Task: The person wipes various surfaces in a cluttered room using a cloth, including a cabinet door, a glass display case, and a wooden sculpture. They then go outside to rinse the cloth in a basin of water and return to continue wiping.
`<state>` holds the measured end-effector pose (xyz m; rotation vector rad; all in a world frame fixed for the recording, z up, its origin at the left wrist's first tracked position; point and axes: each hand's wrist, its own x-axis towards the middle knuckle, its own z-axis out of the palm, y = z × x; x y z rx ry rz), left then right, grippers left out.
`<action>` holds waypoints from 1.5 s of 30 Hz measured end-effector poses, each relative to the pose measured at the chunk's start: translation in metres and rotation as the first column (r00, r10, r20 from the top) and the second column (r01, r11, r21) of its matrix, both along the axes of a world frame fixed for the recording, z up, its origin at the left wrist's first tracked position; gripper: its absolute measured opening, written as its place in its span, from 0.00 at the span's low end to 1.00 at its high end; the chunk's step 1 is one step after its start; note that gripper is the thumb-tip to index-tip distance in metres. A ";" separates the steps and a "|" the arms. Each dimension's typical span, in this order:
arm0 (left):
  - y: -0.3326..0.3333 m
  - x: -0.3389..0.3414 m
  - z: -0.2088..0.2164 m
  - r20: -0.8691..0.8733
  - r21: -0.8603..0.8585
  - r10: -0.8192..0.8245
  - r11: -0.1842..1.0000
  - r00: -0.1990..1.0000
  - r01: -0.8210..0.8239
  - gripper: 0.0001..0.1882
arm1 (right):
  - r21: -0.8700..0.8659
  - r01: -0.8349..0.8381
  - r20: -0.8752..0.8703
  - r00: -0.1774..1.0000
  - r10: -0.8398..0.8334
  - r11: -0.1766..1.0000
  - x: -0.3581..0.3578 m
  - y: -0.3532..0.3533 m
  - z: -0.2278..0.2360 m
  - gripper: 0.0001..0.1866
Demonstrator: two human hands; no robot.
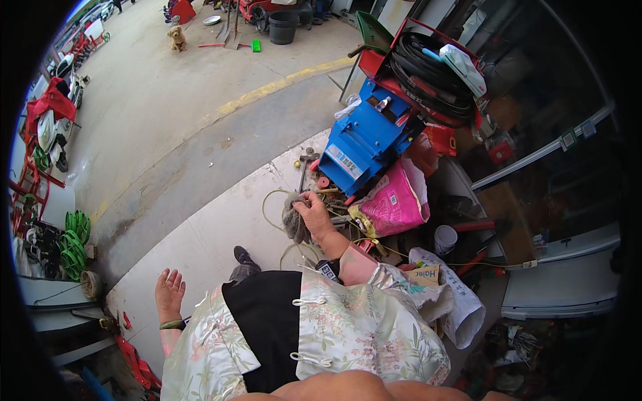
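Note:
My right hand (315, 214) is out in front of me, thumb and fingers pinched on a crumpled grey cloth (294, 223); whether it is a rag or a work glove I cannot make out. The cloth hangs over the pale floor, beside a thin yellowish hose (266, 207) that loops on the ground. My left hand (170, 291) is low at my left side, fingers stretched and holding nothing. Just beyond the right hand lie a hammer-like tool (304, 170), a red roll (324, 182) and several small metal parts, partly hidden by the wrist.
A blue machine (361, 144) stands ahead to the right, with a coil of black hose (428, 73) behind it. A pink sack (396, 200), a white bucket (445, 237) and a white sack (461, 301) crowd my right. Green spoked wheels (72, 247) are at the left. A dog (177, 39) sits far off.

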<state>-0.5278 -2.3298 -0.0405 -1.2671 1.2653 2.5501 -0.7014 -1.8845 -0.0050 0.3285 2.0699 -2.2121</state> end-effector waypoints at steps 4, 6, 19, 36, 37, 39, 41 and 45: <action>-0.051 -0.122 -0.026 0.053 -0.011 0.029 1.000 0.998 -0.028 0.19 | -0.134 0.036 -0.044 0.998 -0.042 0.990 -0.116 -0.026 0.002 0.08; -0.073 -0.195 -0.026 0.037 0.014 0.006 1.000 0.999 -0.006 0.19 | -0.189 0.074 -0.032 0.996 -0.082 0.979 -0.167 -0.040 0.003 0.08; 0.096 -0.752 0.059 -0.289 -0.140 -0.668 0.738 0.686 0.660 0.21 | -0.310 0.480 0.094 0.874 -0.476 0.820 -0.476 -0.001 -0.001 0.05; 0.095 -1.179 -0.032 0.054 0.037 -0.249 0.968 0.967 0.247 0.15 | -0.507 0.500 0.105 0.844 -0.525 0.702 -0.955 0.167 -0.005 0.14; 0.099 -1.210 -0.036 0.052 0.028 -0.255 0.967 0.966 0.254 0.14 | -0.544 0.481 0.074 0.844 -0.532 0.687 -0.977 0.178 -0.011 0.14; 0.123 -1.301 -0.032 0.014 0.003 -0.262 0.965 0.965 0.262 0.14 | -0.584 0.539 0.156 0.808 -0.568 0.607 -1.028 0.203 -0.017 0.14; 0.173 -1.396 -0.022 -0.047 -0.031 -0.346 0.938 0.937 0.345 0.16 | -0.605 0.603 0.197 0.746 -0.636 0.519 -1.073 0.231 -0.017 0.13; 0.318 -1.558 0.012 -0.205 -0.077 -0.679 0.729 0.705 0.680 0.19 | -0.619 0.621 0.143 0.691 -0.709 0.481 -1.141 0.284 -0.007 0.11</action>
